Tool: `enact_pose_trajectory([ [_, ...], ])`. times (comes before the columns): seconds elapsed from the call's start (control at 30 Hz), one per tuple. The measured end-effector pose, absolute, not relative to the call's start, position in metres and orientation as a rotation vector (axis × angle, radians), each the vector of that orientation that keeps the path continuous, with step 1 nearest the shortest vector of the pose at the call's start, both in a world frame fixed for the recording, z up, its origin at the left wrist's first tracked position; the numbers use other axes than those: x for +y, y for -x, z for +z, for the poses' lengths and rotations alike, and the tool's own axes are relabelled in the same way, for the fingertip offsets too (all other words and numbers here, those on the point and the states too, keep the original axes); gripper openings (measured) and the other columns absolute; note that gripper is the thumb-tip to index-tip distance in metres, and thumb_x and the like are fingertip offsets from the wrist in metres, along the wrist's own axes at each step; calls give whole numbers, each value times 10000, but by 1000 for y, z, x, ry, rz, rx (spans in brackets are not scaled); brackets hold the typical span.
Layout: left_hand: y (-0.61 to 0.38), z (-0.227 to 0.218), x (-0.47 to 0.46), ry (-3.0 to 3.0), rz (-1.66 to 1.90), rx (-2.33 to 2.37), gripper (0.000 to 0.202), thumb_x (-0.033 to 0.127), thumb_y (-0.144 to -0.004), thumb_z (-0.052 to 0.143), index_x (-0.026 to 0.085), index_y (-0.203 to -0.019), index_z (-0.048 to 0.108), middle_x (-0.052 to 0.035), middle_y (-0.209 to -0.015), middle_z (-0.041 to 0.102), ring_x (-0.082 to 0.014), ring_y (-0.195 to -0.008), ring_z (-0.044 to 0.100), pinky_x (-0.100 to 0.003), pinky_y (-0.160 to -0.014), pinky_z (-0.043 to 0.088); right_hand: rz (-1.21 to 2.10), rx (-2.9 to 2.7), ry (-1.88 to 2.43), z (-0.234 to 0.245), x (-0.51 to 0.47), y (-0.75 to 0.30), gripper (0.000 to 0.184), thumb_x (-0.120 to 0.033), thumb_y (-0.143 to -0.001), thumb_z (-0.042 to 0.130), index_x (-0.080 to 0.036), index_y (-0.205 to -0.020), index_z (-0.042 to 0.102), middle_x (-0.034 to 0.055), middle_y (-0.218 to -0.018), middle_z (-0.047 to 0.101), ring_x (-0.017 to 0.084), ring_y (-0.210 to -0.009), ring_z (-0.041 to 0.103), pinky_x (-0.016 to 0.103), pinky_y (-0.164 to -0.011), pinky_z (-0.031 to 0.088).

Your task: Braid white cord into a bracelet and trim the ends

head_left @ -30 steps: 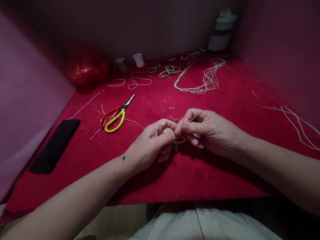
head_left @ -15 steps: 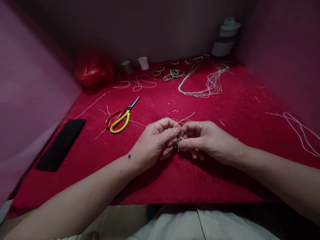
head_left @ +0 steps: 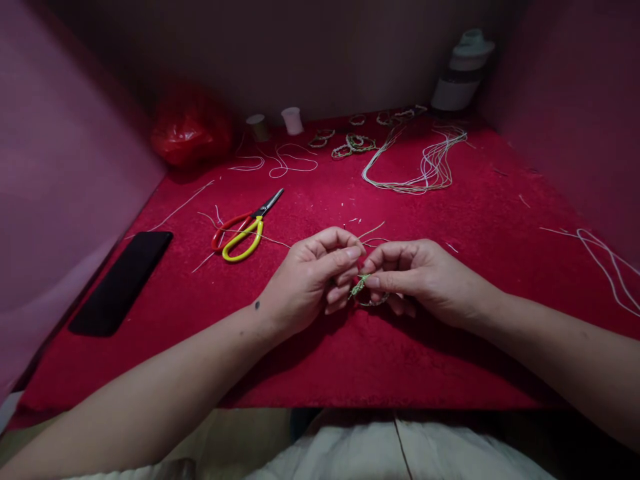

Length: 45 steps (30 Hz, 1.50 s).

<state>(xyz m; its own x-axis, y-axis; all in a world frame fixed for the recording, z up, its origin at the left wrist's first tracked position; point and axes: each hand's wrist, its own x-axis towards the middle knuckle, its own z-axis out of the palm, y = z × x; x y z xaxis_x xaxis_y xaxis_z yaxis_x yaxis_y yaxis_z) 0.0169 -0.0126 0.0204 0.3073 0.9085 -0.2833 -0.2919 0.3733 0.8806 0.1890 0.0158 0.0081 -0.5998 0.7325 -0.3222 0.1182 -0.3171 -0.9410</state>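
Note:
Between my hands is a small green braided cord bracelet point(head_left: 359, 287), bent into a loop above the red cloth. My right hand point(head_left: 417, 277) pinches the bracelet between thumb and forefinger, with part of the loop under its fingers. Just left of it, my left hand point(head_left: 323, 273) is closed, thumb pressed on the forefinger, on a thin cord point(head_left: 274, 241) that trails off to the left. A loose cord end point(head_left: 374, 230) sticks out beyond the fingertips. The spot where the cord meets the bracelet is partly hidden by my fingers.
Scissors point(head_left: 245, 233) with red and yellow handles lie left of my hands, beyond a black phone point(head_left: 123, 283). Behind are a red plastic bag point(head_left: 190, 130), two spools point(head_left: 293, 121), finished-looking braided loops point(head_left: 354, 145), a cord bundle point(head_left: 425, 180) and a bottle point(head_left: 460, 77). Loose cord point(head_left: 600, 257) lies right.
My hands have drawn slightly apart, and more of the green bracelet shows between them. The whole view has shifted a little.

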Motion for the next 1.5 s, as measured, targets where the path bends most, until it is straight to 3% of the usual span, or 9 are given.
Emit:
enact_pose_trajectory([
  [0.53,-8,26,-6,-881,982,963,88,197,-836,607,184,-804,527,84,-510,391,-31,-381,311,-138,-350,275,1999,-1487,1079,6,18,-192,130,-220,-710,707,-147,-771,619,-9,-596,643,40,-413,453,155,-380,327],
  [0.8,25,41,20,-1288,1102,1365,87,199,-775,611,172,-835,554,43,-645,488,-59,-425,397,-208,-384,310,2117,-1319,1086,4,24,-195,179,-218,-654,760,-131,-737,627,-3,-566,616,38,-401,454,161,-375,256],
  [0.9,50,54,27,-1765,871,1764,80,251,-795,573,178,-825,585,3,-681,550,-106,-533,498,-244,-504,368,2136,-1271,1072,1,26,-197,203,-219,-640,782,-133,-746,631,8,-600,633,44,-416,471,166,-383,264],
  [1.03,82,59,23,-2024,-39,2379,175,324,-812,520,184,-794,624,-77,-752,632,-216,-705,585,-306,-612,373,2125,-1249,1032,-3,29,-199,220,-227,-644,800,-139,-754,631,17,-624,646,41,-425,452,172,-384,252],
  [1.1,97,53,19,-1966,-324,2374,231,372,-833,477,192,-816,621,-87,-775,642,-226,-715,597,-302,-602,370,2114,-1250,1022,-5,30,-199,224,-229,-646,804,-140,-760,633,19,-631,650,40,-423,445,175,-381,247],
  [1.23,116,40,13,-2057,-332,2372,322,411,-831,480,160,-1016,562,-157,-1054,612,-247,-881,608,-304,-669,417,2109,-1256,995,-6,31,-199,217,-227,-650,802,-139,-755,633,9,-615,639,38,-417,437,175,-375,251],
  [1.5,108,41,9,-1885,-363,2364,379,353,-861,420,167,-1190,454,-135,-911,663,-241,-735,610,-296,-581,344,2098,-1274,970,-5,34,-199,219,-222,-634,801,-129,-745,636,1,-579,618,41,-406,438,178,-366,267],
])
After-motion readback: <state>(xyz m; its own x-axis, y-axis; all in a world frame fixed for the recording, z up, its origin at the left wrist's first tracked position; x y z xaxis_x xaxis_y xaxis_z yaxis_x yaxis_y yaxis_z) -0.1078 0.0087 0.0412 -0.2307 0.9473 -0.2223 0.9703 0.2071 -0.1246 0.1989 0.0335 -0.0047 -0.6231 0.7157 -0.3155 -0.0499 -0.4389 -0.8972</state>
